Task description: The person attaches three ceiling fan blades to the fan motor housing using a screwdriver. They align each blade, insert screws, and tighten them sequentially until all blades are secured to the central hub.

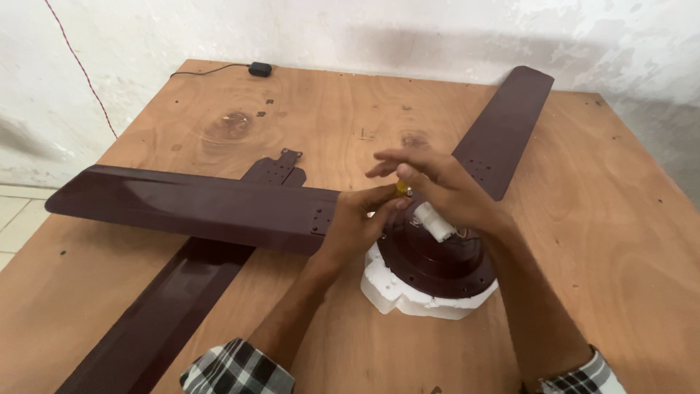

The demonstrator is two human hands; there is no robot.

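Left to right: one dark brown fan blade [193, 208] lay level across the plywood table [620, 219], its holed end at the ceiling-fan motor [437, 259]; a loose blade [157, 321] lay beneath it. The left hand [357, 222] pinched a small yellow-tipped tool [402, 188]; the right hand [445, 186] hovered, fingers spread. A second blade [503, 124] reached the motor, seated in a white foam cradle [397, 295]. Judged: assembly partly complete, one blade unmounted.
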